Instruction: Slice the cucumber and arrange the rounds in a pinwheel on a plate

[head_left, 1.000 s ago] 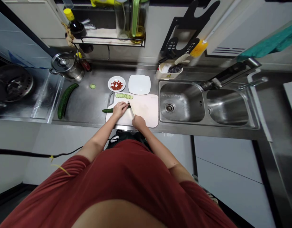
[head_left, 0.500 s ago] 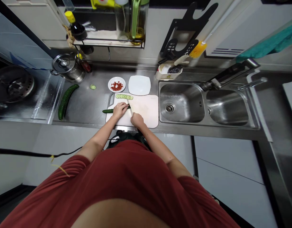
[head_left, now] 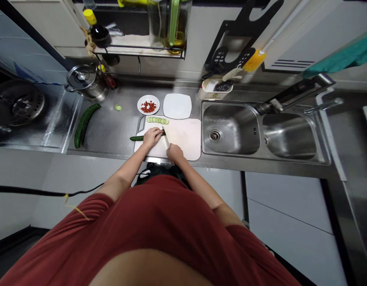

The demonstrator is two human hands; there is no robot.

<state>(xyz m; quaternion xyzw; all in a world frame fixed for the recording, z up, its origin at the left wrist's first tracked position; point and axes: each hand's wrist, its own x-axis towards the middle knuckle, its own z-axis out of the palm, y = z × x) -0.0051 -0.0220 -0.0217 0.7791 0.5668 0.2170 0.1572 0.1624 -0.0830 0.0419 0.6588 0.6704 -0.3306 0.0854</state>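
Note:
A cucumber [head_left: 136,138] lies across the left part of a white cutting board [head_left: 187,139]. My left hand [head_left: 152,137] is closed over it near its cut end and hides its middle. In my right hand [head_left: 174,153] is a kitchen knife [head_left: 166,138], its blade at the cucumber's cut end; my fingers hide the handle. A row of overlapping cucumber slices [head_left: 158,120] lies along the board's back edge. Behind the board stand a plate of chopped red pieces [head_left: 148,105] and a white square plate [head_left: 177,106].
A whole cucumber [head_left: 84,125] and a cut-off cucumber end [head_left: 118,107] lie on the steel counter at left. Behind them stands a lidded pot [head_left: 85,82]. To the right is a double sink [head_left: 231,129] with a faucet [head_left: 296,95]. Above hangs a shelf [head_left: 135,51] with bottles.
The view has shifted slightly, so the counter's contents appear a little farther right. Both hands stay at the cucumber, and the knife remains by its cut end.

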